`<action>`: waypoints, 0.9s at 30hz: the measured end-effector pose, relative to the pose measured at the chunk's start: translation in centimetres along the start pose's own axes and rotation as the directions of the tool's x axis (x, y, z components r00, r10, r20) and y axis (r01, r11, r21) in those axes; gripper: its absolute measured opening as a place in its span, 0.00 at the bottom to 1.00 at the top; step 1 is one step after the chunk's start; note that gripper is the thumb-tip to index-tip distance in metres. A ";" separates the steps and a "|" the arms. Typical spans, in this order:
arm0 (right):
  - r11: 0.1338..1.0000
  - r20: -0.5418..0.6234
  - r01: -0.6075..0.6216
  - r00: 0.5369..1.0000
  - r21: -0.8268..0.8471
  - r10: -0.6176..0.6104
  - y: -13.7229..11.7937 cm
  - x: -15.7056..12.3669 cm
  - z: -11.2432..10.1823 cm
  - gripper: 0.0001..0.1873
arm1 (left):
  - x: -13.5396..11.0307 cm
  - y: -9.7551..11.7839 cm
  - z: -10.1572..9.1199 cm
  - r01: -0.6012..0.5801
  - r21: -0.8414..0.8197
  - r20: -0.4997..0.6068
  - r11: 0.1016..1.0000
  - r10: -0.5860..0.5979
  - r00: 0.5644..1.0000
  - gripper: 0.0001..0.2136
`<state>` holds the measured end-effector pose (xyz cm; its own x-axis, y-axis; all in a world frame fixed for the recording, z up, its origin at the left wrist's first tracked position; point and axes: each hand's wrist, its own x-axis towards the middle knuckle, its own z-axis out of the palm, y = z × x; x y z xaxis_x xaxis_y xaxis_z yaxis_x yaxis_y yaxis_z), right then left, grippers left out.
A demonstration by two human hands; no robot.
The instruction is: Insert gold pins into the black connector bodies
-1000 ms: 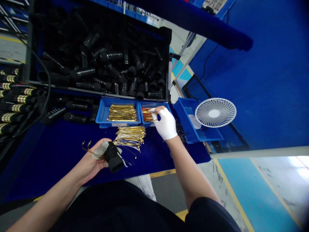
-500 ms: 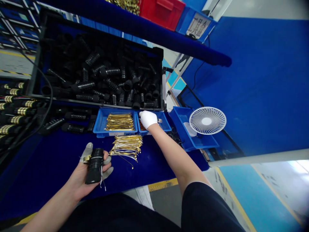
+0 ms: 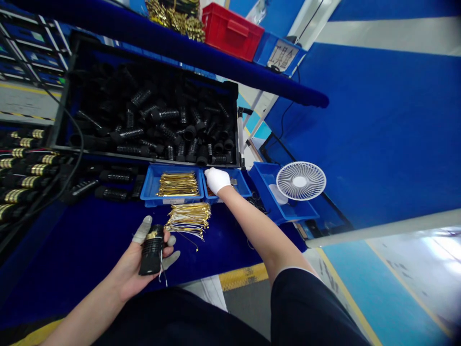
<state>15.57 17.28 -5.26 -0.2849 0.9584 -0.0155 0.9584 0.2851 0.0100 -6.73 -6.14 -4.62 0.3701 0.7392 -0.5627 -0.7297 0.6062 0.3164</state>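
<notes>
My left hand [image 3: 135, 269], with grey finger cots on some fingertips, is closed around a black ribbed cylinder [image 3: 151, 254]. A gold strip [image 3: 153, 235] lies across the cylinder's upper part, and thin white wires hang from its side. My right hand [image 3: 218, 180], in a white glove, reaches into the right blue tray [image 3: 243, 190]; its fingers are bent and hide whatever they touch. Beside it, the left blue tray [image 3: 147, 194] holds gold strips [image 3: 178, 184]. A bundle of gold and white wired strips [image 3: 189, 218] rests on the blue table in front.
A large black crate [image 3: 151, 154] of black ribbed parts stands behind the trays. To the right are a white fan [image 3: 300, 181] and another blue bin [image 3: 277, 211]. Overhead runs a padded blue shelf bar [image 3: 216, 60] carrying a red bin [image 3: 230, 33]. Finished-looking banded parts [image 3: 27, 168] lie at left.
The left hand has shifted slightly right in view with the black cylinder; the gold strip now lies across it instead of by the thumb. My right hand stays at the right tray.
</notes>
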 end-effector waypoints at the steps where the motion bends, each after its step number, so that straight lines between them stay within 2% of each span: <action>1: 1.000 -0.019 -0.006 1.000 0.014 0.007 -0.1 -0.2 -0.2 0.12 | 0.0 -0.1 -0.1 0.003 -0.007 -0.006 1.000 -0.003 1.000 0.17; 4: 0.996 -0.108 -0.025 0.994 0.082 0.033 0.1 -1.3 -1.0 0.08 | -0.4 -0.1 -0.4 -0.006 -0.023 -0.043 1.000 0.005 0.999 0.16; 7: 0.984 -0.231 -0.037 0.970 0.175 0.078 1.1 -2.9 -2.5 0.09 | -1.0 0.3 -0.5 -0.038 -0.045 -0.160 0.998 0.030 0.987 0.18; 9: 0.946 -0.346 -0.047 0.924 0.321 0.164 2.5 -3.9 -3.7 0.13 | -1.4 0.7 -0.5 -0.072 -0.073 -0.227 0.995 0.054 0.972 0.18; 10: 0.875 -0.412 -0.028 0.875 0.483 0.256 3.3 -4.4 -4.3 0.14 | -1.5 1.0 -0.5 -0.093 -0.087 -0.228 0.992 0.071 0.971 0.17; 11: 0.719 -0.445 0.040 0.809 0.694 0.384 4.1 -5.0 -4.9 0.14 | -1.6 1.2 -0.4 -0.119 -0.099 -0.211 0.988 0.096 0.973 0.16; 12: 0.497 -0.415 0.140 0.759 0.856 0.501 4.8 -5.5 -5.5 0.12 | -1.7 1.4 -0.4 -0.143 -0.105 -0.183 0.984 0.123 0.976 0.13; 13: 0.242 -0.341 0.243 0.742 0.939 0.578 5.2 -6.2 -5.9 0.10 | -1.7 1.5 -0.3 -0.166 -0.103 -0.154 0.981 0.150 0.977 0.12; 14: 0.020 -0.262 0.311 0.761 0.950 0.593 5.4 -6.9 -6.2 0.09 | -1.6 1.7 -0.2 -0.187 -0.095 -0.130 0.978 0.174 0.976 0.10; 15: -0.127 -0.209 0.330 0.805 0.935 0.555 5.1 -7.8 -6.4 0.09 | -1.6 1.8 0.0 -0.207 -0.080 -0.114 0.975 0.197 0.974 0.10; 16: -0.209 -0.182 0.319 0.851 0.925 0.493 4.5 -8.8 -6.5 0.09 | -1.5 1.8 0.2 -0.220 -0.057 -0.096 0.974 0.214 0.972 0.10; 17: -0.240 -0.173 0.295 0.889 0.925 0.425 3.5 -9.9 -6.5 0.08 | -1.4 1.8 0.4 -0.232 -0.025 -0.074 0.972 0.230 0.970 0.11; 19: -0.195 -0.176 0.241 0.937 0.951 0.303 0.7 -12.3 -6.2 0.07 | -1.3 1.6 1.0 -0.294 0.072 -0.046 0.953 0.298 0.954 0.15; 20: -0.124 -0.175 0.208 0.956 0.970 0.237 -0.9 -13.6 -5.9 0.07 | -1.2 1.3 1.2 -0.338 0.128 -0.044 0.932 0.346 0.937 0.17; 21: -0.018 -0.171 0.176 0.973 0.984 0.157 -2.5 -14.7 -5.7 0.07 | -1.2 1.0 1.5 -0.380 0.178 -0.047 0.908 0.393 0.918 0.20; 23: 0.193 -0.193 0.189 0.981 0.963 0.003 -5.3 -16.5 -5.3 0.06 | -1.0 0.4 2.0 -0.431 0.242 -0.053 0.869 0.455 0.889 0.25; 24: 0.259 -0.197 0.208 0.978 0.943 -0.066 -6.4 -17.1 -5.0 0.05 | -0.9 0.1 2.1 -0.436 0.255 -0.052 0.863 0.462 0.885 0.27; 25: 0.291 -0.198 0.224 0.973 0.930 -0.117 -7.3 -17.6 -4.8 0.05 | -0.9 -0.2 2.3 -0.431 0.259 -0.050 0.864 0.458 0.888 0.28; 27: 0.289 -0.172 0.219 0.969 0.932 -0.179 -8.5 -17.9 -4.2 0.05 | -0.8 -0.7 2.5 -0.420 0.262 -0.047 0.869 0.446 0.894 0.28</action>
<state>12.49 -2.26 -0.84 -0.4502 0.8794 0.1548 0.2273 0.2806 -0.9325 -5.11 -6.41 -2.48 -0.0219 0.9173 -0.3975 -0.6387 0.2930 0.7114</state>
